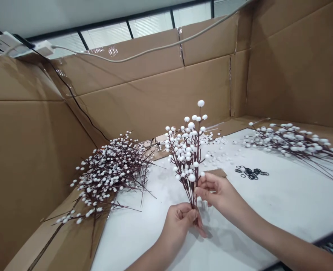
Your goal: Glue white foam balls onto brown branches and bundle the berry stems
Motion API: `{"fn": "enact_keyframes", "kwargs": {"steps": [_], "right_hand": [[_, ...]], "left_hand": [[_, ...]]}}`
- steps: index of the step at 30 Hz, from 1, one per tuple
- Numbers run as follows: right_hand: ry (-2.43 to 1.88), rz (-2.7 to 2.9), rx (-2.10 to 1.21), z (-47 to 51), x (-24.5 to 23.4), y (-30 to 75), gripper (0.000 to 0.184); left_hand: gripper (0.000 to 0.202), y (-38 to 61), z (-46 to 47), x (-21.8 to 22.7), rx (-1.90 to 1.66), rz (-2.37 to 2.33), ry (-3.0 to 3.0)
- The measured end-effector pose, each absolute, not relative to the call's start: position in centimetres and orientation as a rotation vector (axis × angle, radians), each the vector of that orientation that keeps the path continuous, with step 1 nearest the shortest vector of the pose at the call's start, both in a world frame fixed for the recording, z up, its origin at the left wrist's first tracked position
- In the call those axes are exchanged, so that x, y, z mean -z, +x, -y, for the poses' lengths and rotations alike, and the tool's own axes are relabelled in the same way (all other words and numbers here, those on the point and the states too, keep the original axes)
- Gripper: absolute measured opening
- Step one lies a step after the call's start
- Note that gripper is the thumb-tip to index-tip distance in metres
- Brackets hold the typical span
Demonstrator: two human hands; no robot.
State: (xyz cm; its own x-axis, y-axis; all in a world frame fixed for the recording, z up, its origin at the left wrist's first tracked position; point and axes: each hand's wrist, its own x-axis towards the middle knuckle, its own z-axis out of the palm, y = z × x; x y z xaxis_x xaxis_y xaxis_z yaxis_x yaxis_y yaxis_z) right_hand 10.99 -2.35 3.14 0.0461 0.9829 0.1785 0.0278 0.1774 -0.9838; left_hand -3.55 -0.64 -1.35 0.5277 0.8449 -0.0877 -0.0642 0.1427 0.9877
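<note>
A bunch of dark twigs with white berries [187,150] stands upright above the white table [268,203]. My left hand [180,222] is closed round the bottom of its stems. My right hand [216,192] pinches the stems a little higher, just under the lowest white berries, fingers pressed together on the twigs.
A big heap of berry twigs [110,169] lies at the left, partly on cardboard. A smaller heap of twigs [293,143] lies at the far right. Several small black rubber rings [251,172] sit behind my right hand. Cardboard walls [155,94] enclose the table; a white cable [155,48] hangs across.
</note>
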Motion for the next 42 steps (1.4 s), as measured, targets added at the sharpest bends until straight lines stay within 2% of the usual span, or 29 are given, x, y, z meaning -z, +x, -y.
{"fn": "enact_keyframes", "kwargs": {"steps": [15,26,29,37,42], "right_hand": [[-1.223,1.407,-0.873,2.3,-3.0,11.7,0.014],[-1.384,1.727,-0.392,3.6,-3.8,11.7,0.004],[-1.376,1.789,-0.303,3.6,-3.8,11.6,0.005],[-1.321,1.684,-0.359,3.1,-2.3,11.3,0.018],[-1.312,1.767,-0.034,3.1,-1.4,10.8,0.017]], "left_hand": [[0.043,-4.0,0.5,1.5,-0.7,-0.715,1.209],[0.042,-3.9,0.9,1.8,-0.681,-0.707,1.217],[0.044,-3.8,0.9,1.8,-0.674,-0.732,1.228],[0.048,-3.8,0.7,2.4,-0.643,-0.758,1.285],[0.048,-4.0,0.2,2.7,-0.607,-0.749,1.316]]}}
